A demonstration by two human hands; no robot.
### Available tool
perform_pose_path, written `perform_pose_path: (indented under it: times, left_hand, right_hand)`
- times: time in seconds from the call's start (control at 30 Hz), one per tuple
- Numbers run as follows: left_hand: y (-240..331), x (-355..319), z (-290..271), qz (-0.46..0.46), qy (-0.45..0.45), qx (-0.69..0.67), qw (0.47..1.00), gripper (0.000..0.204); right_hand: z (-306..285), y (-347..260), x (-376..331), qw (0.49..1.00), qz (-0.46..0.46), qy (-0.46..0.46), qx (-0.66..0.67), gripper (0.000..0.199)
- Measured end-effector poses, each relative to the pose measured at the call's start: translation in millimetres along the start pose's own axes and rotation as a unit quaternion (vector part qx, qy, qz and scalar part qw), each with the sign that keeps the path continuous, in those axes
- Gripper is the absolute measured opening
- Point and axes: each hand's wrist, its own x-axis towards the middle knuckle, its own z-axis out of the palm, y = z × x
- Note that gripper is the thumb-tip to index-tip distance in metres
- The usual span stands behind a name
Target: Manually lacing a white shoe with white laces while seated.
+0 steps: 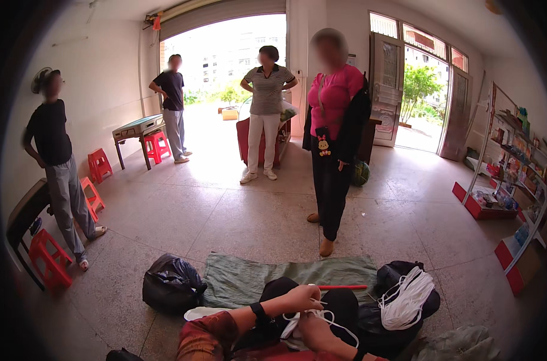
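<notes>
Beyond my fingers the green cloth (231, 274) lies spread out, and to their right a big white hank (407, 301) sits loose on a black bag (398, 270), so most of the cord looks unworked to me. In front of me the thin white cord (291, 328) is looped but slack, not yet drawn in: my left hand (303, 298) pinches it, while my right hand (319, 331) meets it just below, its grip too hidden to tell.

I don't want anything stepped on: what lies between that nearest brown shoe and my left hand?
In the head view: mostly green cloth, with a red rod near your left hand.
</notes>
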Motion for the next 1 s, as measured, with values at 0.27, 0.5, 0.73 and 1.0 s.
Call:
perform_pose_path:
  times: [0.27,0.5,0.73,1.0]
  left_hand:
    - [-15,11,2,-0.010,-0.049,0.110,0.993,0.021]
    - [-18,1,9,0.005,-0.012,0.092,0.996,0.024]
    - [-10,26,-9,-0.072,-0.103,-0.219,0.968,0.027]
    - [12,28,-23,0.182,-0.103,-0.159,0.965,0.030]
  right_hand:
    - [12,16,2,0.991,-0.032,0.132,0.015,0.027]
    - [4,7,-4,0.985,-0.066,0.147,0.061,0.021]
    - [-18,-10,-10,0.964,-0.151,0.030,0.217,0.016]
    - [-182,-34,6,0.892,-0.234,0.129,0.364,0.014]
